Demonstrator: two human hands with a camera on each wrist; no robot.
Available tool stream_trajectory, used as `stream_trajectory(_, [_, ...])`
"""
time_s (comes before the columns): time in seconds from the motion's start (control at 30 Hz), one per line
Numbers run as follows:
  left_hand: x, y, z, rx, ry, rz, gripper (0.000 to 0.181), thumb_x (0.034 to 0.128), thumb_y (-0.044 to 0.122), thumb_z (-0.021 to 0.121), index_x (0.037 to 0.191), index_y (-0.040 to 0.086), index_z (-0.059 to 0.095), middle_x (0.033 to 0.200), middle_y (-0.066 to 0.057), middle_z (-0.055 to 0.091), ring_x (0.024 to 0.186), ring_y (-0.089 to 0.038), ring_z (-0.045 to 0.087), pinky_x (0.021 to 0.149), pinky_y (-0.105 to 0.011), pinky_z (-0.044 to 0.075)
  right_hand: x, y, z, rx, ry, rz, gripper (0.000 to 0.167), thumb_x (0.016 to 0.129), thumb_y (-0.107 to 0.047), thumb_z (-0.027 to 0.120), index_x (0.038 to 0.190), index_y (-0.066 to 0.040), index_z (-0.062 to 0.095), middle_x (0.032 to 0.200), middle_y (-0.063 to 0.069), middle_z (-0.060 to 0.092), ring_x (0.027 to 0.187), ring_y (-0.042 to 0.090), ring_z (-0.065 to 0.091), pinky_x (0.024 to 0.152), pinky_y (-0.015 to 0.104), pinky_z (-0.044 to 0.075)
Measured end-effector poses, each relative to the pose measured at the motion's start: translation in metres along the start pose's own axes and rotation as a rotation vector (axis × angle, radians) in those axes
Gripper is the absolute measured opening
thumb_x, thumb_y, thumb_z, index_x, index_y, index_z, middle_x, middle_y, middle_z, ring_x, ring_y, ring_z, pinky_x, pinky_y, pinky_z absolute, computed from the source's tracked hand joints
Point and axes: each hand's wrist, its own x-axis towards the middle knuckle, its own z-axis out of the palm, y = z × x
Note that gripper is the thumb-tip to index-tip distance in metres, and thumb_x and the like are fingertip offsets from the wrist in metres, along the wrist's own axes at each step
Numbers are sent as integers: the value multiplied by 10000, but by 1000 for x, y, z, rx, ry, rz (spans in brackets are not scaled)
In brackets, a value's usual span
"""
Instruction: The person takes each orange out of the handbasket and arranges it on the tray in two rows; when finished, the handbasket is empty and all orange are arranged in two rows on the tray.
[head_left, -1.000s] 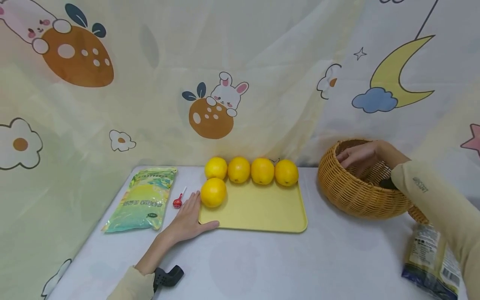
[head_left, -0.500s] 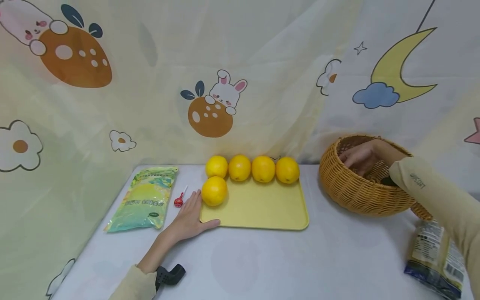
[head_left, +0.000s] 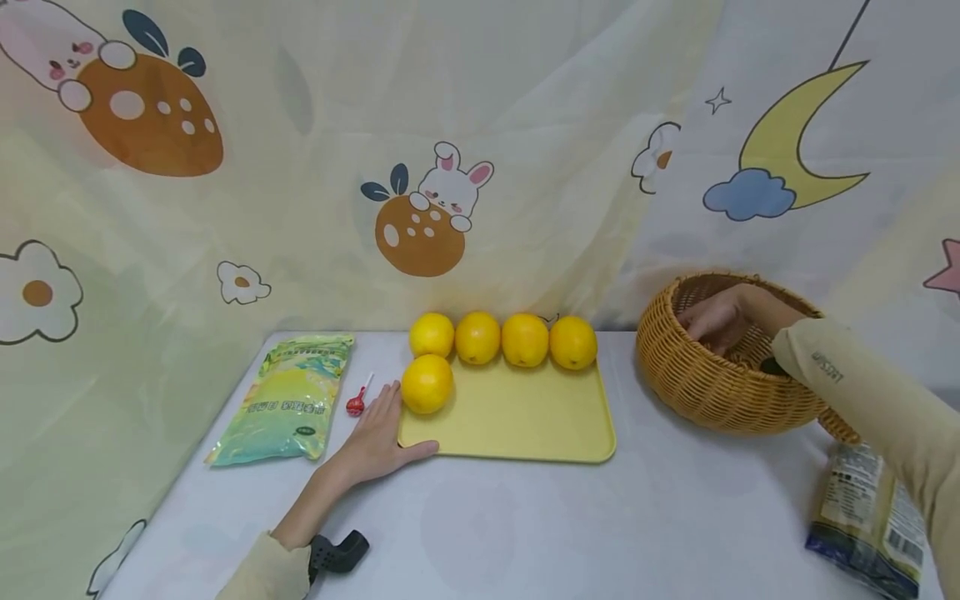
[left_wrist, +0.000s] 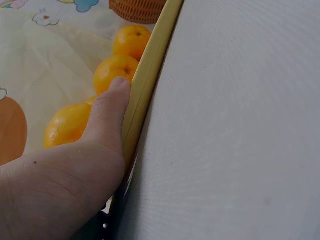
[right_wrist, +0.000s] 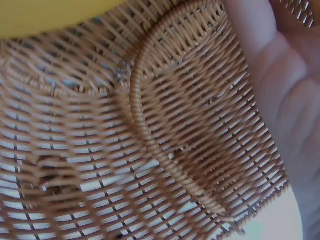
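Observation:
My left hand [head_left: 375, 439] lies at the near left corner of a yellow tray [head_left: 525, 417], fingers straight along its left side. Its thumb [left_wrist: 107, 112] stretches along the tray's front rim. Several oranges [head_left: 525, 340] stand in a row along the tray's back edge, and one orange [head_left: 427, 384] sits in front of the row's left end, close to the fingertips. At the right, my right hand [head_left: 720, 319] reaches down into a wicker basket [head_left: 712, 387]. Its fingertips are hidden there; whether they hold anything cannot be seen. The right wrist view shows the basket's woven inside and a curved handle [right_wrist: 137, 100].
Left of the tray lie a red lollipop [head_left: 356, 406] and a green-yellow plastic bag [head_left: 288, 400]. A brown and blue packet [head_left: 862, 517] is at the near right, partly under the right sleeve [head_left: 862, 383]. A patterned cloth [head_left: 555, 150] hangs behind the table.
Inside the basket, my right hand has shifted slightly and its fingers show less. The left hand, tray and oranges keep their places; the head view sways a little.

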Motion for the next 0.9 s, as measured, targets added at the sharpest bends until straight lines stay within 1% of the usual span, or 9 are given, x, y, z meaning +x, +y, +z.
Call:
stream_trajectory(0.1, [0,0,0,6,1,1,1189,782,741,582,1550,-2,61,1635,-203,43,1522,-365,29,1226,-562,72,-1,-1,-1,-3,1,-5,727,976,-172,560,1516,6,108,1349,114,480,1135,204,601,960,380,535])
stream_trajectory(0.2, [-1,0,-1,2,12,4,1184,784,730,592,1549,-5,66,1633,-206,52,1522,-366,36,1225,-564,74,-5,-3,-1,-16,5,-26,750,977,-177,558,1526,11,83,1408,130,433,1179,208,574,989,398,517])
stream_trajectory(0.3, [-1,0,-1,-9,27,14,1173,786,710,609,1547,-11,81,1630,-212,71,1519,-373,53,1222,-569,83,-15,-3,-2,-86,28,-65,751,974,-209,561,1546,-25,111,1448,123,408,1200,204,549,995,404,511])
stream_trajectory(0.47, [-1,3,0,-32,21,26,1167,787,699,619,1547,-8,86,1630,-212,71,1519,-376,52,1223,-566,87,-51,4,-6,-174,110,-169,663,981,-233,531,1545,-101,209,1425,79,402,1197,232,539,1000,405,510])
stream_trajectory(0.57, [0,4,1,-26,5,14,1174,784,710,612,1552,8,68,1637,-191,52,1525,-353,34,1232,-545,77,-76,10,-8,-199,197,-231,593,999,-217,489,1536,-155,247,1403,34,377,1181,236,544,979,406,523])
stream_trajectory(0.63, [1,4,1,-15,3,9,1180,784,717,605,1551,4,62,1637,-191,50,1525,-356,34,1230,-550,78,-91,12,-6,-224,283,-261,561,1009,-212,470,1531,-189,264,1379,-8,390,1157,212,563,949,395,538])
stream_trajectory(0.73, [2,3,1,-3,-3,2,1184,784,732,590,1554,13,51,1640,-182,43,1527,-345,29,1233,-541,78,-105,14,3,-269,488,-325,538,1012,-216,475,1522,-219,303,1302,-75,472,1043,175,611,863,381,573])
stream_trajectory(0.83, [1,3,-1,-5,1,8,1180,788,726,590,1549,-4,61,1635,-199,48,1522,-365,34,1228,-553,83,-108,15,16,-276,733,-385,530,1008,-256,501,1511,-272,334,1211,-134,534,940,157,616,781,338,582])
stream_trajectory(0.9, [0,2,-2,-3,1,6,1181,788,724,594,1548,-8,62,1635,-199,46,1522,-366,32,1229,-552,79,-105,13,28,-255,867,-433,529,1007,-267,504,1509,-299,338,1256,-136,504,928,133,597,756,284,571])
